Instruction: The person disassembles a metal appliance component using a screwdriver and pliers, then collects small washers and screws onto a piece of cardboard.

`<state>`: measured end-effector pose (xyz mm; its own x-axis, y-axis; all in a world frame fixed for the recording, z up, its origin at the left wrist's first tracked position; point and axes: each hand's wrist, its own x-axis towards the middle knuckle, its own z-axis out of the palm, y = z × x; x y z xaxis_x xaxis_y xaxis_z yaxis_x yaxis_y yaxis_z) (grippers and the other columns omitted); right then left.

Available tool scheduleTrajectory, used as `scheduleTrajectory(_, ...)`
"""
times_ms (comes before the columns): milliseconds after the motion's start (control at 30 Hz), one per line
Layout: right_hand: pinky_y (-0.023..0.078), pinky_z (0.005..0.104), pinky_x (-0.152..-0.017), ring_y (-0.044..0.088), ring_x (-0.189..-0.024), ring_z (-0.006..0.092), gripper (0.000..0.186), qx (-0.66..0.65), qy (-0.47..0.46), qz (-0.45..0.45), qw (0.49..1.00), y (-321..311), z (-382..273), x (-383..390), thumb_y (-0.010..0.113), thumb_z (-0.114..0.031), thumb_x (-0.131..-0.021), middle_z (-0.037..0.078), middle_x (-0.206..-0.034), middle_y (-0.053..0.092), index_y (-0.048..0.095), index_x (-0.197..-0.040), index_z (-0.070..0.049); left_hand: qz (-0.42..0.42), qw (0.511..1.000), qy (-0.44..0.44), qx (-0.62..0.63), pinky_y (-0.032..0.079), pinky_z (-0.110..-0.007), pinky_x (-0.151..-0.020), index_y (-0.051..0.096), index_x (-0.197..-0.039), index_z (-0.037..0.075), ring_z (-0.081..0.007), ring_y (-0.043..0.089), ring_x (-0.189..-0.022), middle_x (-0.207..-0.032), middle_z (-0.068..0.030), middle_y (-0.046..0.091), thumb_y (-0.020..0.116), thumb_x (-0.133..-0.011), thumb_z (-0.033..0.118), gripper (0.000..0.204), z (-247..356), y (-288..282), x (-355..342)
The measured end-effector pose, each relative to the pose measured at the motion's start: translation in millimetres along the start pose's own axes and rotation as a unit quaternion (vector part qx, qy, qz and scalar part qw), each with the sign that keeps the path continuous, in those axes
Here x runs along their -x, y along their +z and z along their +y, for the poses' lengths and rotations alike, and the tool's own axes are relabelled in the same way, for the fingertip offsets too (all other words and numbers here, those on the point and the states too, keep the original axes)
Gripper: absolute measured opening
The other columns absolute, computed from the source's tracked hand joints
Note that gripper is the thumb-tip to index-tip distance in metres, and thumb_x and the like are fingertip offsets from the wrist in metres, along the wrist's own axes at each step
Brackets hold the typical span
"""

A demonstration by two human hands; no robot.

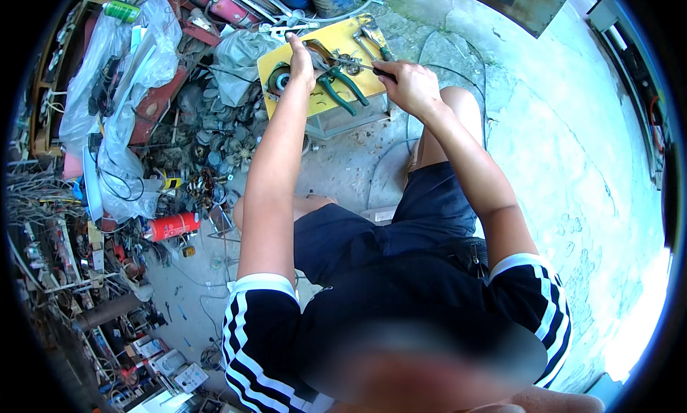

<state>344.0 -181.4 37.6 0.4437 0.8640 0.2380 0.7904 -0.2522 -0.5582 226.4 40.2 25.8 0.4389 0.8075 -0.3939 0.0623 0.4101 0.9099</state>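
My left hand [302, 64] is closed on the near side of a round, brownish metal part [319, 52] at a small yellow-topped table [295, 111]. In my right hand [413, 90] is a screwdriver [384, 75] with a dark handle, its thin shaft pointing left toward that part. Whether the tip touches it I cannot tell. Green-handled pliers [342, 88] lie between my hands, their handles toward me. A ring-shaped part with a dark centre [280, 80] rests at the table's left edge, beside my left wrist. Small metal pieces [350, 62] are scattered near the screwdriver shaft.
Metal tools [371, 36], one green-gripped, lie at the table's far right corner. A large heap of scrap parts [207, 138] and plastic bags [240, 64] crowds the left. A red cylinder [173, 226] lies there too. A dark cable [485, 91] curves over the concrete floor [558, 177].
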Motion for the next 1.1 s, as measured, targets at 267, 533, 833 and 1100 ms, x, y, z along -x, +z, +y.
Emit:
scheduleTrajectory(267,0.053,0.0400,-0.082,0.067,-0.093,0.0304,0.031,-0.029,0.007,0.015,0.999,-5,1,2,0.061,-0.028,-0.087,0.011,-0.104,0.070,0.069,-0.117,-0.022,0.014,0.993,0.037,0.111,0.045,-0.055,-0.099,0.040,-0.137,0.003,-0.0329,0.054,-0.119,-0.129,-0.0191,0.054,0.018,-0.093,0.074,0.087,-2,-4,15)
scheduleTrajectory(533,0.054,0.0403,-0.081,0.068,-0.090,0.0314,0.028,-0.041,-0.037,-0.015,0.998,-44,-21,16,0.064,-0.026,-0.086,0.012,-0.100,0.071,0.070,-0.112,-0.017,-0.098,0.979,0.105,0.146,0.050,-0.042,-0.097,0.056,-0.123,0.001,-0.0284,0.061,-0.110,-0.115,-0.0155,0.064,0.020,-0.096,0.070,0.083,-18,-48,40)
scheduleTrajectory(833,0.055,0.0396,-0.074,0.068,-0.084,0.0287,0.024,0.019,-0.236,-0.075,0.969,-37,-66,31,0.065,-0.020,-0.084,0.007,-0.091,0.071,0.072,-0.107,-0.017,-0.104,0.973,0.205,0.018,0.058,-0.038,-0.086,0.056,-0.120,0.000,-0.0240,0.067,-0.098,-0.109,-0.0150,0.066,0.017,-0.096,0.070,0.084,-31,-110,112)
scheduleTrajectory(1100,0.055,0.0390,-0.074,0.068,-0.082,0.0288,0.026,-0.011,-0.234,-0.049,0.971,-30,-102,39,0.067,-0.018,-0.082,0.009,-0.090,0.071,0.072,-0.107,-0.017,-0.096,0.965,0.166,0.177,0.057,-0.042,-0.085,0.057,-0.121,-0.002,-0.0290,0.067,-0.100,-0.115,-0.0185,0.066,0.018,-0.092,0.075,0.092,-49,-150,112)
